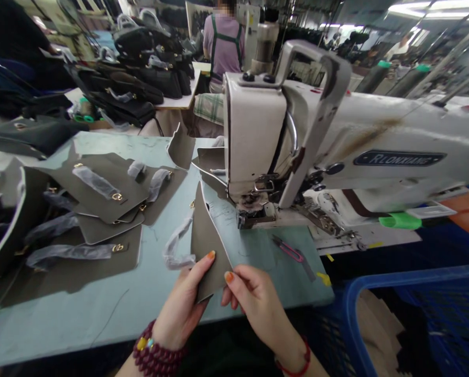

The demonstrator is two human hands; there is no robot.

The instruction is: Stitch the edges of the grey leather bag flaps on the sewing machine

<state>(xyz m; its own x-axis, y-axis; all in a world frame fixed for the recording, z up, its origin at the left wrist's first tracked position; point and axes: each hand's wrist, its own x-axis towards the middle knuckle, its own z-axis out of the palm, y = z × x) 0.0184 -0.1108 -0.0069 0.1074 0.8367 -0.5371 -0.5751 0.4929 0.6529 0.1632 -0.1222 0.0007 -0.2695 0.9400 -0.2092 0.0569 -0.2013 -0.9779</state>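
Note:
A grey-brown bag panel [207,235] is held up, tilted, over the near edge of the table. On its left side hangs a handle wrapped in clear plastic [175,246], fixed by gold hardware. My left hand [187,296] grips the panel's lower left part, thumb on its face and fingers behind. My right hand [253,293] pinches the lower right edge between thumb and fingers. Just beyond the panel stands a white sewing machine [253,131]. Pink-handled thread snips [291,250] lie on the table right of my right hand.
Several similar panels with wrapped handles [108,193] are piled on the left of the pale blue table [116,314]. A blue plastic basket [350,309] holds pieces at the lower right. Black bags [140,78] and a person in a purple top [224,44] are behind.

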